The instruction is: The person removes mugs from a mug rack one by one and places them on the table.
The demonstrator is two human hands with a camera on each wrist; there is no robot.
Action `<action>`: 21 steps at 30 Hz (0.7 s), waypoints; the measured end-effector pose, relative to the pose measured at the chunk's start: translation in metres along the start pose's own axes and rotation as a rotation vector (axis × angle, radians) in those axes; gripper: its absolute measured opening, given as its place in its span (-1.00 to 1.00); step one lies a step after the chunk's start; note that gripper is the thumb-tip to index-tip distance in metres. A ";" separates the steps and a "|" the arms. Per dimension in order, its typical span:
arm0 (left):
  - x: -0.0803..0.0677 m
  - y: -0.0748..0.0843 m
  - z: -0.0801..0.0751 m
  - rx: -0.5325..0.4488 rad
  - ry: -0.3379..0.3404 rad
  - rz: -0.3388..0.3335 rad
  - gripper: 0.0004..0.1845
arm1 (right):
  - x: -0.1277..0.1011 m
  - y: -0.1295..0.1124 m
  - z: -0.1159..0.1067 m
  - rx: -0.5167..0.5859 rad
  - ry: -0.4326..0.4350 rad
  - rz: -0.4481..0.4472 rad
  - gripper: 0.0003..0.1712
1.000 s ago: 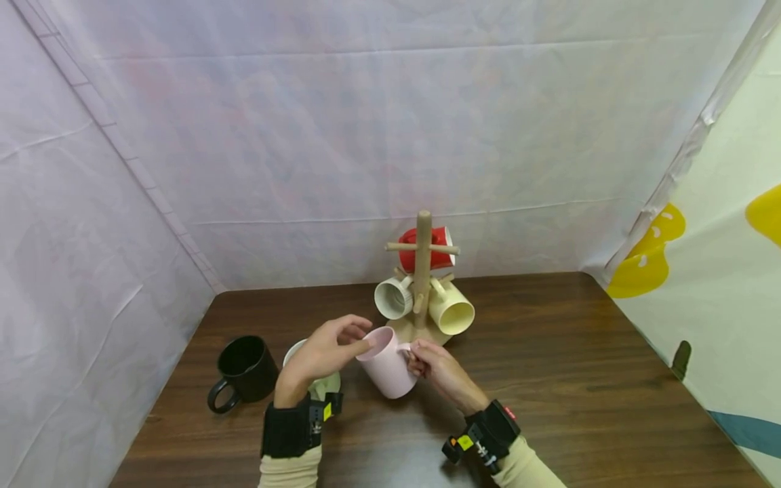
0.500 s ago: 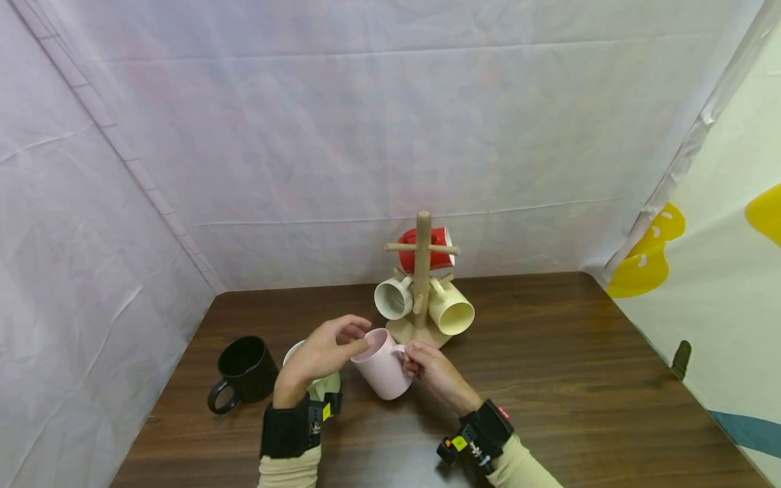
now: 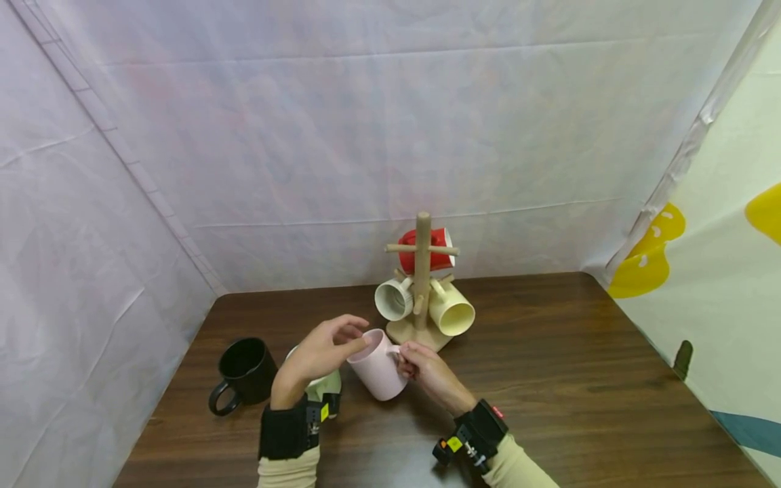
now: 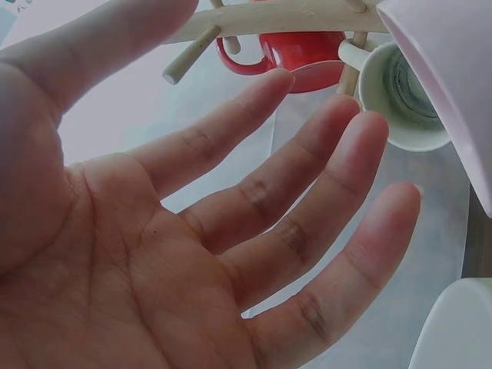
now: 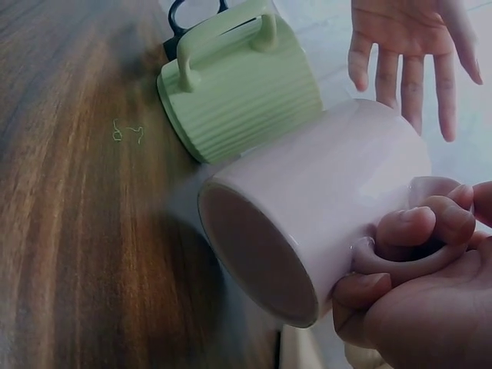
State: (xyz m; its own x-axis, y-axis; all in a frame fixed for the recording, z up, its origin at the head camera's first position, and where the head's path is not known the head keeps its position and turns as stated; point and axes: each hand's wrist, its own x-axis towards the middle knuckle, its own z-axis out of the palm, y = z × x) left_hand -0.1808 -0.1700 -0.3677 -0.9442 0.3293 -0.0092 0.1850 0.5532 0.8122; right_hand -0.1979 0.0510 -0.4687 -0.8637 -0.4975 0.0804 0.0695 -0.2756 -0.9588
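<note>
My right hand (image 3: pixel 410 359) holds a pink mug (image 3: pixel 375 369) by its handle, fingers curled through the loop (image 5: pixel 419 234). The mug is tilted above the brown table (image 3: pixel 549 379), its mouth turned up and away from me. My left hand (image 3: pixel 332 342) hovers at the mug's rim with fingers straight and spread (image 4: pixel 307 192), and grips nothing. A pale green ribbed mug (image 5: pixel 238 100) lies on its side under the left hand. Behind stands a wooden mug tree (image 3: pixel 422 271) bearing a red mug (image 3: pixel 432 248), a white mug (image 3: pixel 393 299) and a cream mug (image 3: pixel 453 313).
A black mug (image 3: pixel 244 368) stands upright at the left of the table. White sheeting walls in the back and left; a patterned sheet hangs along the right edge. Bare wood lies to the right of the mug tree.
The right hand has carried the pink mug a little to the left and away from me. The left hand has hardly moved and stays open.
</note>
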 end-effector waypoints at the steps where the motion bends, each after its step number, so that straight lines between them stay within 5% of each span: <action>1: 0.000 0.000 0.000 -0.001 0.001 -0.009 -0.66 | 0.000 0.000 0.000 0.007 -0.001 0.000 -0.69; 21: -0.005 -0.003 -0.005 0.032 0.014 -0.002 -0.57 | 0.010 0.009 0.012 0.103 -0.019 -0.057 -0.69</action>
State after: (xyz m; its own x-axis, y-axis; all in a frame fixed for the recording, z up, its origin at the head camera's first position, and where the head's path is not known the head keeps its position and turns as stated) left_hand -0.1779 -0.1772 -0.3669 -0.9482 0.3176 -0.0021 0.1919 0.5782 0.7930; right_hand -0.2001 0.0333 -0.4733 -0.8580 -0.4941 0.1407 0.0719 -0.3867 -0.9194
